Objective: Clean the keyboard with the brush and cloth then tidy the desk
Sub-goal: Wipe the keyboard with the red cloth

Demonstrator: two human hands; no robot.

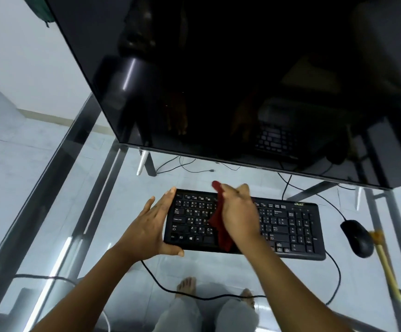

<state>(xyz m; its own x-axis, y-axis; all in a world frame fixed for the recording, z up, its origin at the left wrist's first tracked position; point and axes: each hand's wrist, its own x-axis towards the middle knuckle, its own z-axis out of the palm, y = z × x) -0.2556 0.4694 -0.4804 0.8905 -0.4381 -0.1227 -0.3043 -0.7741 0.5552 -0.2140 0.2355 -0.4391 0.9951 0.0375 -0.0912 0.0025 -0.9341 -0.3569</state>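
A black keyboard [290,226] lies on the glass desk [113,178] in front of me. My left hand [148,226] grips its left end, fingers along the far corner and thumb under the near edge. My right hand [236,213] holds a dark red cloth [221,224] bunched against the keys at the keyboard's middle. The cloth hangs down from the hand over the letter keys. A wooden-handled brush [386,264] lies on the desk at the far right, beside the mouse.
A large black monitor [230,75] stands close behind the keyboard. A black mouse [357,238] sits right of the keyboard, its cable [336,267] looping toward me. My legs and bare feet show through the glass. The desk's metal frame [51,188] runs along the left.
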